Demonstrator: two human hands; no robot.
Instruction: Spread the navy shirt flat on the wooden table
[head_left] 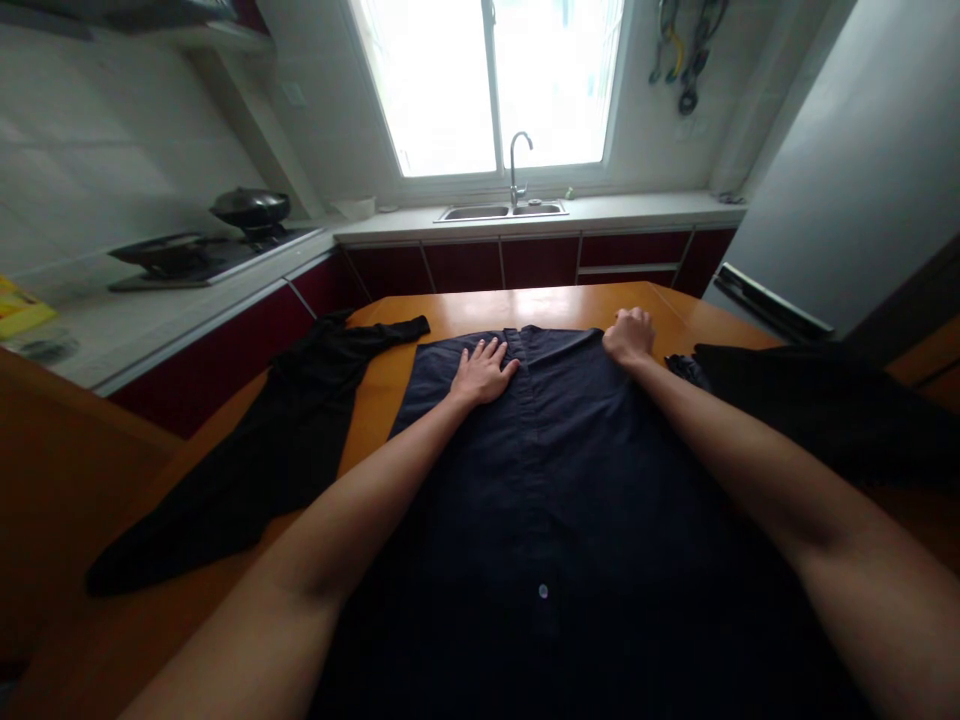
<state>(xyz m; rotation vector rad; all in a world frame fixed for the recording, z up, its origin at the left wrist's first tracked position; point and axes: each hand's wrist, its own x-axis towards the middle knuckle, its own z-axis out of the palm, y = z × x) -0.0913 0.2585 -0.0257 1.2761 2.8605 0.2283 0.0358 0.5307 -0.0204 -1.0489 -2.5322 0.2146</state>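
Shirt (pixel 555 470) is spread flat on the tabletop (pixel 375 400), buttoned, no folds yet. My left hand (pixel 482 373) has fingers splayed on it; right hand (pixel 628 337) is curled, gripping its far edge.

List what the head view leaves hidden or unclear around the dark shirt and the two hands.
- Near hem of the dark navy buttoned shirt: cut off by the bottom edge.
- Right hand: fist closed at the shirt's far edge; its fingers hide any grip.
- Black sleeve-like cloth on the right: runs past the right edge.
- Hanging tools by the window: too small and backlit.
- Left hand: flat; cloth beneath hidden.
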